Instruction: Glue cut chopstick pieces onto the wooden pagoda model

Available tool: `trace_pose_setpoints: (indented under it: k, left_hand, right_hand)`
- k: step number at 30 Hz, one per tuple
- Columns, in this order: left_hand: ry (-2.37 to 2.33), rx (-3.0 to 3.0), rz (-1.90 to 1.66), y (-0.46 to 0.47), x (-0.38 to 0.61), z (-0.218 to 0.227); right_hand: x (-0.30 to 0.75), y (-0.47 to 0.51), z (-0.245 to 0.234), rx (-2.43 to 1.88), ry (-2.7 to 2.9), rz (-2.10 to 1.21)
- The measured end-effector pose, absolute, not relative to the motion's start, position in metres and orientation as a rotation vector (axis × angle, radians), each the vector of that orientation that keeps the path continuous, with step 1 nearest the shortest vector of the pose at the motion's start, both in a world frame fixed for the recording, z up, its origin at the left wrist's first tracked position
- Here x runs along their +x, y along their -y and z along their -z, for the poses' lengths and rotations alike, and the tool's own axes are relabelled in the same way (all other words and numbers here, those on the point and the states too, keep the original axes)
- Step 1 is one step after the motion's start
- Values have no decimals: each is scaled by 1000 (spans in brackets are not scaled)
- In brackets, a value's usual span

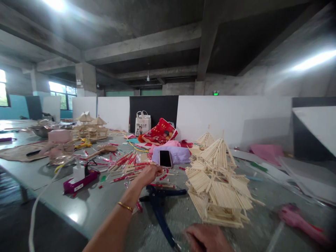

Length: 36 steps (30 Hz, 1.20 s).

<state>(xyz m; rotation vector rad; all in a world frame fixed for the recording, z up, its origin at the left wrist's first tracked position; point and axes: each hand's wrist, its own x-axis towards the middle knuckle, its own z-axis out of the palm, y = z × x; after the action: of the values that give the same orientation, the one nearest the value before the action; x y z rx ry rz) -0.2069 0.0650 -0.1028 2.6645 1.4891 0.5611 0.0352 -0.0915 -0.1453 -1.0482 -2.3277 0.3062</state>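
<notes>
Loose sticks (131,161), many banded in red, are spread just beyond and to the left of the left hand (151,173), whose fingers are bent low at their near edge; whether a stick is pinched there cannot be told. A roofed stick model (217,187) is placed just beyond the right hand (210,238) and well to the right of the left one; the right hand is blurred and curled, cut by the lower edge of the view, and whether anything is held in it cannot be told; the two hands are kept apart.

The space between them is crossed by a dark blue cutter (160,211), its handles spread; a phone (165,159) is rested against purple cloth (181,155) just past the left fingertips. A pink tool (294,215), blurred, is seen to the right of the right hand; a purple power strip (85,182) is set on the table (105,203) left of the left hand; farther beyond that hand, a red bag (160,133) and a white bag (143,124) are seen.
</notes>
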Motion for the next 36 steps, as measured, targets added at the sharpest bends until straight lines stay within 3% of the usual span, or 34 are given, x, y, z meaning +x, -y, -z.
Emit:
trace_pose_setpoints:
  k: [6,8,11,15,17,22,26,30,36]
  left_hand:
    - [-998,2735,-454,-31,-179,75]
    - [-824,2751,-376,-21,-167,74]
    - [-685,2783,-374,-9,-155,75]
    - [-547,2784,-405,3,-148,71]
    - [-512,2760,-388,6,-146,71]
    - [-738,2599,-477,-11,-157,82]
    - [-1196,2349,-868,-45,-188,89]
    - [-1339,2076,-1148,-56,-205,83]
    - [-999,1827,-1025,-29,-168,80]
  right_hand:
    - [30,94,132,-1147,1451,-1343]
    - [29,90,135,-1099,1226,-1529]
    - [31,86,141,-1193,1356,-1440]
    - [36,86,143,-1356,1762,-787]
    - [37,87,142,-1364,1925,-667]
    - [37,88,137,-1307,1721,-1141]
    - [38,90,132,-1135,1402,-1595]
    - [37,91,133,-1028,1293,-1573]
    - [37,84,136,-1034,1389,-1481]
